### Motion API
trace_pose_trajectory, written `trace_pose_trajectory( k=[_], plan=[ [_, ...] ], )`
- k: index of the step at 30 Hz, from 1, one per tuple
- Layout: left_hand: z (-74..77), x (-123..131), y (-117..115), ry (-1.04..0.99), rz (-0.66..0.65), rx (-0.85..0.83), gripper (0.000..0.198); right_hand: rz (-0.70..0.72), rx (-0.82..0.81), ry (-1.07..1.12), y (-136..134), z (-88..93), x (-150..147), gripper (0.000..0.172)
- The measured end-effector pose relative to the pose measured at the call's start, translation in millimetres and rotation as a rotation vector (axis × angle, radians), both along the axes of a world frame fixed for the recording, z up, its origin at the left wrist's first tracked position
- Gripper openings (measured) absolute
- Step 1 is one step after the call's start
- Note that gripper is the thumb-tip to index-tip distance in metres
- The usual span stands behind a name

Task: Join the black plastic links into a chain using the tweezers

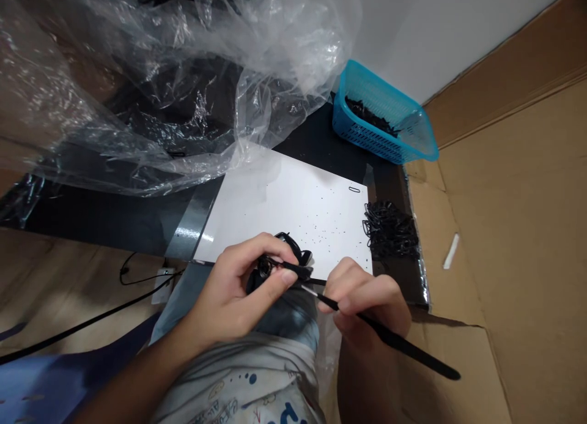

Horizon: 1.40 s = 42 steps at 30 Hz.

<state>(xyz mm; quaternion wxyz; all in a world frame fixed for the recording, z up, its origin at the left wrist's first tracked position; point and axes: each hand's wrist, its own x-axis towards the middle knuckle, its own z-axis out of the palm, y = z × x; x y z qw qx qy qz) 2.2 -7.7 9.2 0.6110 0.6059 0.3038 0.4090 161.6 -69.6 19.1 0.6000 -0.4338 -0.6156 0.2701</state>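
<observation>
My left hand (250,286) is closed, pinching a small black piece (298,270) between thumb and forefinger. More black looped pieces (265,265) bunch up in its palm, partly hidden by the fingers. In my right hand (367,298) is a slim black-handled tool (403,341) with a thin metal tip, which points at the pinched piece. Whether the tip touches it, I cannot tell. Beneath and beyond both hands lies a white board (275,197), sprinkled with tiny black specks. One thin oblong black loop (354,189) rests near its far right corner.
A heap of black loops (392,228) sits right of the board on the dark table (302,133). Behind it stands a blue basket (385,145) with black pieces inside. Clear plastic sheeting (197,106) covers the far left. Cardboard (518,216) borders the right side.
</observation>
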Motion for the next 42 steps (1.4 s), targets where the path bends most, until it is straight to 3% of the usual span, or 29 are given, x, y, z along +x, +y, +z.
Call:
trace_pose_trajectory(
  k=[8,13,19,30,33,39,42],
  plan=[
    [1.5,-3,5,0.023,0.042,0.070,0.013,0.043,-0.011,0.140,1,0.0,2,0.007],
    [1.7,-3,4,0.015,0.019,0.111,0.014,-0.038,0.022,-0.012,-3,2.2,-1,0.016],
    [1.2,-4,2,0.030,0.001,0.096,0.013,-0.036,0.048,-0.144,-1,6.2,-3,0.031],
    [0.6,-5,3,0.012,-0.057,0.051,0.011,0.034,0.000,-0.230,-2,6.1,4,0.022],
    [-1.5,-5,4,-0.008,-0.095,0.004,0.010,0.070,-0.038,-0.112,1,2.5,5,0.018],
    [-4.6,-4,5,-0.080,-0.154,-0.077,0.007,0.227,-0.235,0.613,16,-18.2,-3,0.008],
    [-4.4,-4,5,-0.119,-0.180,-0.078,0.006,0.332,-0.334,0.804,21,-23.7,-6,0.008]
  ],
)
